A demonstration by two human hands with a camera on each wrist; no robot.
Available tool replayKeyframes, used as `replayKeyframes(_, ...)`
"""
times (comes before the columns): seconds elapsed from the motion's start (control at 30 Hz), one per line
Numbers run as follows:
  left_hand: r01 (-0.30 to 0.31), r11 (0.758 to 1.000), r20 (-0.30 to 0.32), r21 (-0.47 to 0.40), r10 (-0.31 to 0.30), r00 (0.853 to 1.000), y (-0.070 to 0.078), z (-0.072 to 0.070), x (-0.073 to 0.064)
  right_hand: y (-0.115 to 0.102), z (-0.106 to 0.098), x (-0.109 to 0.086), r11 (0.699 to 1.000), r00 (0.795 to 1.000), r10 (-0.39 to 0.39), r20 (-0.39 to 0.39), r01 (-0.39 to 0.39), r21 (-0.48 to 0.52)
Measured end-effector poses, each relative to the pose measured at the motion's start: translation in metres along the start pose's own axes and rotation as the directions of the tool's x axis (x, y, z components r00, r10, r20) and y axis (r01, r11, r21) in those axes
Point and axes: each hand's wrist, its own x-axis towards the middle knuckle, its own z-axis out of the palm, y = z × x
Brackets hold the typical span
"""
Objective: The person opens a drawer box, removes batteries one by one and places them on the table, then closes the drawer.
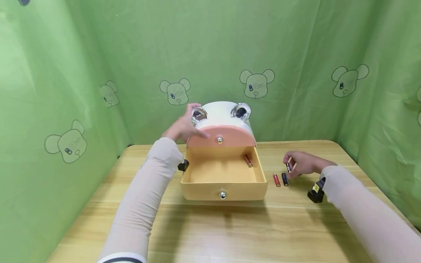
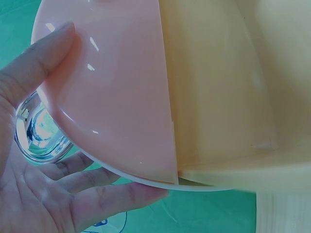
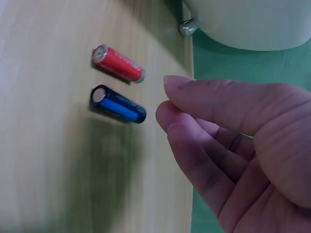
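A frog-faced drawer box [image 1: 221, 114] has a white shell, a pink upper front and shiny round eyes. Its yellow lower drawer [image 1: 210, 190] is pulled out, with one red battery [image 1: 248, 160] inside at the back right. My left hand [image 1: 182, 126] grips the box's left edge, the thumb on the pink front [image 2: 116, 97] and the fingers along the shell's side. To the right, my right hand [image 1: 304, 163] pinches a small dark battery [image 1: 288, 167], which its fingers hide in the right wrist view. Near the fingertips lie a red battery [image 3: 118, 63] and a blue-and-black battery [image 3: 118, 105].
The box stands toward the back of a wooden table [image 1: 210, 233]. Green cloth [image 1: 210, 44] with bear-head drawings hangs behind and at both sides. The open drawer juts toward me, its right wall close to the loose batteries.
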Motion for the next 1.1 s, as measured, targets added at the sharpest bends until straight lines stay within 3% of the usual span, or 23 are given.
replayKeyframes(0.4,-0.018,0.999,-0.003,0.029,0.019,1.000,0.000,-0.002,-0.001,0.021,0.011,0.000,0.999,0.999,0.032,0.006,-0.033,0.023)
replayKeyframes(1.1,-0.003,1.000,0.005,0.006,0.003,1.000,0.000,-0.002,-0.001,0.034,0.021,-0.003,0.998,0.998,0.065,0.005,-0.065,-0.009)
